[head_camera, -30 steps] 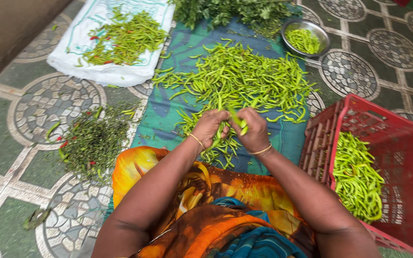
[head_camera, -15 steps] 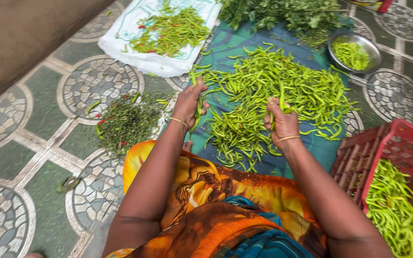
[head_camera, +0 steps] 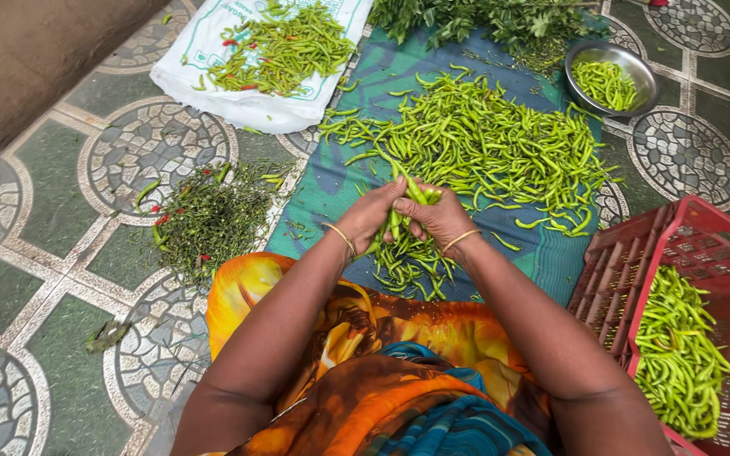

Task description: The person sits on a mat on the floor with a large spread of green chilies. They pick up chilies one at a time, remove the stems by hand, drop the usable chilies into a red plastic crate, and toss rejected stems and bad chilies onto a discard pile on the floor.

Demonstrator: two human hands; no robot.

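Over mat (head_camera: 340,181) | left hand (head_camera: 375,215), right hand (head_camera: 443,221) fingers pinching green chillies (head_camera: 411,192) | fingertips partly hidden

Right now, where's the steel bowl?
In the head view, the steel bowl sits top right on the tiled floor, at the far right edge of the blue mat, beside the leafy greens, holding green chillies.

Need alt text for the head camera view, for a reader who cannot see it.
A seated person's left hand and right hand meet over a blue mat, gripping a few green chillies above a large spread pile. A red crate of chillies sits at right, a heap of stems at left.
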